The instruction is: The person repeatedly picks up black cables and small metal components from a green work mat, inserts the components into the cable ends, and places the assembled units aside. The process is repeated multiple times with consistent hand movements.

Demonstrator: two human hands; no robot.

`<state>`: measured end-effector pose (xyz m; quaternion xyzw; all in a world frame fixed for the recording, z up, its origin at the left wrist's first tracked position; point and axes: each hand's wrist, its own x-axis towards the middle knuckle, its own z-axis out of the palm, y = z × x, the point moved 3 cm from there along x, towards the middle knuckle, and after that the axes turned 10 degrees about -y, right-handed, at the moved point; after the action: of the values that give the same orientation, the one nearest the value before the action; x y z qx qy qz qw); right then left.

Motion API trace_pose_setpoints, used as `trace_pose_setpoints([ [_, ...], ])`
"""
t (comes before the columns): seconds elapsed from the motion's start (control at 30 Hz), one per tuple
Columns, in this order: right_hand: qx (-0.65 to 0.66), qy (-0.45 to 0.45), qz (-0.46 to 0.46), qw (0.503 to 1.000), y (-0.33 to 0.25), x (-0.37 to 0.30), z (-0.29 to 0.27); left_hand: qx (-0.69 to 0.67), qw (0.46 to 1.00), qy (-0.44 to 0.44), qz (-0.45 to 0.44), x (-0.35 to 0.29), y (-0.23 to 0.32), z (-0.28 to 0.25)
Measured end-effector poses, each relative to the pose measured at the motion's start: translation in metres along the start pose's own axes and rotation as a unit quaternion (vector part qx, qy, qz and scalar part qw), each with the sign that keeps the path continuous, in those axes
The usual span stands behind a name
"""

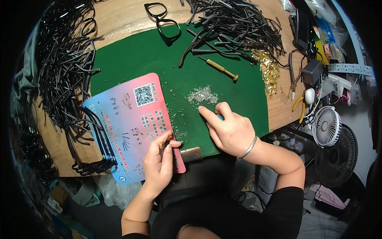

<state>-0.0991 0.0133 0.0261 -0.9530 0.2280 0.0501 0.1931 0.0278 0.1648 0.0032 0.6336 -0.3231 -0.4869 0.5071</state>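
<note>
My left hand [160, 161] is closed over the lower right of a pink-and-blue printed mat [143, 115], with small gold-brown pieces [166, 140] pinched between thumb and fingers. My right hand [235, 129] has its index fingertip at the near edge of a heap of tiny silvery screws [203, 95]. Its other fingers curl round something with a bit of blue [220, 116] showing; the rest is hidden. Loose screws lie scattered between the heap and the mat. Small metal parts [126, 141] rest in groups on the mat. A brass-coloured screwdriver [221, 69] lies beyond the heap.
Black glasses temples pile up at the far side [238, 26] and the left [65, 79]. Several temples [99, 135] lie across the mat's left edge. A black glasses frame [164, 24] sits far back. Gold metal parts [270, 73], yellow-handled pliers [299, 107] and a white fan [327, 126] are at right.
</note>
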Motion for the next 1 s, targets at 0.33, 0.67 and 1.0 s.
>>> trace_pose_setpoints([
  [0.33,-0.025,-0.010,-0.011,1.000,-0.001,0.001,0.001,-0.071,0.997,-0.006,-0.020,0.002,-0.002,0.001],
  [0.67,0.305,-0.178,-0.067,0.933,-0.043,0.003,-0.004,0.159,0.984,0.053,0.063,0.001,-0.001,0.005],
  [1.0,0.369,-0.238,0.004,0.898,-0.042,0.009,0.006,0.250,0.960,0.099,0.072,0.001,0.002,0.014],
])
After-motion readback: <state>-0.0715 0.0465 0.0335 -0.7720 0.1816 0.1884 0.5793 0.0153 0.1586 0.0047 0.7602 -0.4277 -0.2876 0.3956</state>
